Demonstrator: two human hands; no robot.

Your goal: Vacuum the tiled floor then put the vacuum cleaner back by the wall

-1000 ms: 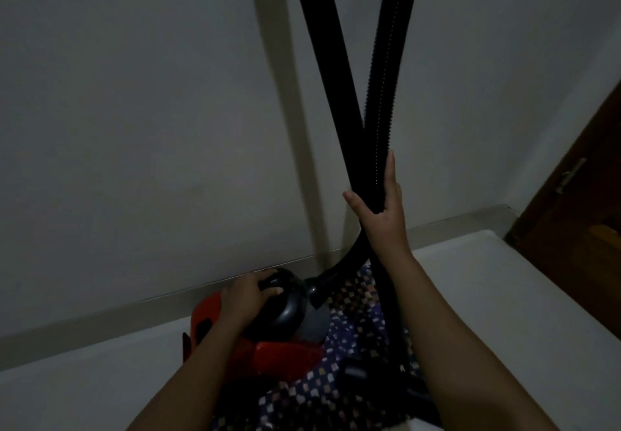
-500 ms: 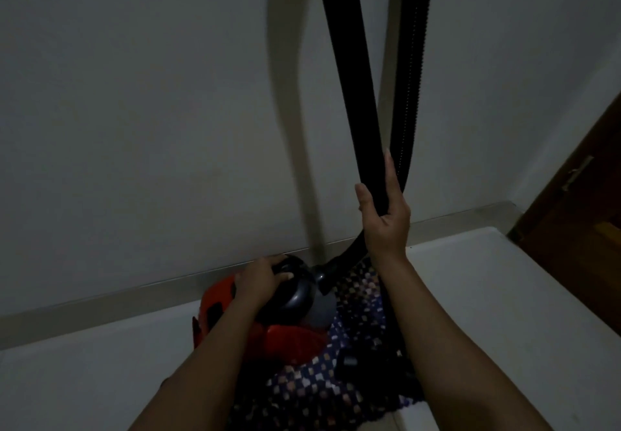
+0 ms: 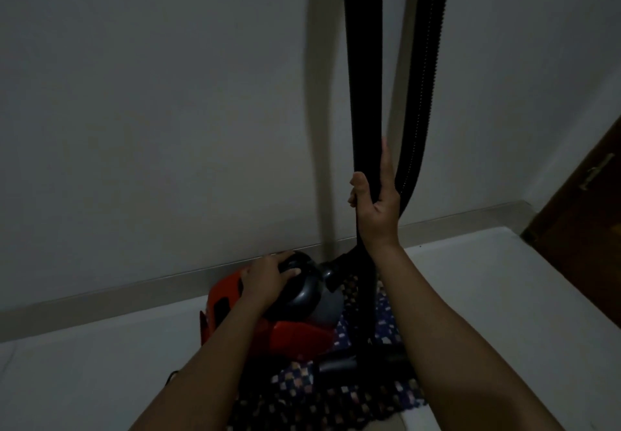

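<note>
A red and black canister vacuum cleaner [image 3: 289, 333] sits low in the middle, close to the skirting of the pale wall [image 3: 168, 111]. My left hand [image 3: 268, 279] grips its dark rounded top handle. My right hand [image 3: 376, 202] is closed around the smooth black wand [image 3: 364, 61], which rises out of the top of the frame. Just right of the wand hangs the ribbed black hose [image 3: 426, 78], looping down behind my right hand to the cleaner's front. The room is dim.
A dark checked cloth [image 3: 336, 393], which I cannot tell apart as garment or mat, lies under and in front of the cleaner. Pale tiled floor [image 3: 504, 296] spreads to both sides. A brown wooden door [image 3: 584, 215] with a handle stands at the right edge.
The wand and hose have swung from crossing each other to nearly upright and side by side. The cleaner has come closer to the skirting. Both hands kept their grips.
</note>
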